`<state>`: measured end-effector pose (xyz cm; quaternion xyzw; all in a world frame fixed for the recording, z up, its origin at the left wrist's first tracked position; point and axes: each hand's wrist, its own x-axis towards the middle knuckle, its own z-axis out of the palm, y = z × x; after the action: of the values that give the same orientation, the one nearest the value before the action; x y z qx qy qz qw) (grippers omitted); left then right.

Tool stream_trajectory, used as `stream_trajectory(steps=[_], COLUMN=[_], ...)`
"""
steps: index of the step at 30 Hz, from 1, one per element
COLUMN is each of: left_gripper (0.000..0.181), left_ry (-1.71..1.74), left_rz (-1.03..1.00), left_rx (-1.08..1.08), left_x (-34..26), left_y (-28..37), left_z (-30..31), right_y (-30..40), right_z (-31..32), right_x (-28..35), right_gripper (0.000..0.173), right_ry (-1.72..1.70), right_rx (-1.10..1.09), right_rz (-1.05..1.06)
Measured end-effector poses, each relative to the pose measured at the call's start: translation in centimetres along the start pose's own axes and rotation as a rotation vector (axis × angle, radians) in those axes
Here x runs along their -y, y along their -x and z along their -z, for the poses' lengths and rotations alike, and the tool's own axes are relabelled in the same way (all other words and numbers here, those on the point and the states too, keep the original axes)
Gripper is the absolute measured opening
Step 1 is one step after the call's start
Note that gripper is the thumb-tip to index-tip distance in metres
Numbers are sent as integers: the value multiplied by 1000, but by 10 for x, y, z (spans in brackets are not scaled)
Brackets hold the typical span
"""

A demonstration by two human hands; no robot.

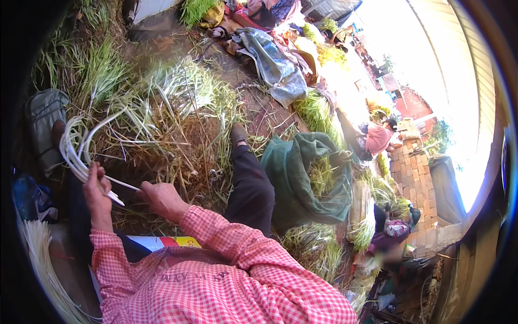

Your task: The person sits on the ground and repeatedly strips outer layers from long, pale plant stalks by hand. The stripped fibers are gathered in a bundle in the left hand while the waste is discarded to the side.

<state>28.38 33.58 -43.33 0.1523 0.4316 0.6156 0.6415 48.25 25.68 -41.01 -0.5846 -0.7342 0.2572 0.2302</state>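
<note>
My left hand point(98, 198) is closed around a bundle of long white plant stalks point(72, 152). Their cut-looking ends stick out below the fist, and their upper lengths curve over to the left. Beside it, my right hand point(165, 200) pinches the end of a single pale stalk point(123, 184), which runs across to the left hand. In front of both hands lies a large heap of green and white stalks point(188, 91) mixed with brown, dry roots and leaves point(198, 141). My right fingertips are partly hidden by the hand itself.
To the right stands a green mesh sack point(289, 178) with plant scraps inside. A sorted bundle of white stalks point(38, 247) lies at lower left, near a grey bag point(48, 125). A plastic sheet point(275, 60) lies farther off. Other people, one in pink point(378, 137), sit at right.
</note>
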Motion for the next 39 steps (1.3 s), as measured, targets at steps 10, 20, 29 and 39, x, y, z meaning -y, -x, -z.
stream_trajectory(steps=[10,20,29,39], left_gripper=[16,20,22,34], left_ry=[112,220,51,-37], left_rz=[-231,109,193,-30], left_rx=[-147,115,101,-74], left_x=[-59,-10,-7,-32], left_y=[-52,-5,20,7], left_z=[77,3,-20,-10], right_y=[28,27,-39,27], right_z=[70,-42,19,-26], right_x=[-73,-8,36,30], right_gripper=[40,20,32,26], right_ry=[259,-121,-296,-818], right_rx=[47,284,-127,-14], right_rz=[-386,-21,244,-318])
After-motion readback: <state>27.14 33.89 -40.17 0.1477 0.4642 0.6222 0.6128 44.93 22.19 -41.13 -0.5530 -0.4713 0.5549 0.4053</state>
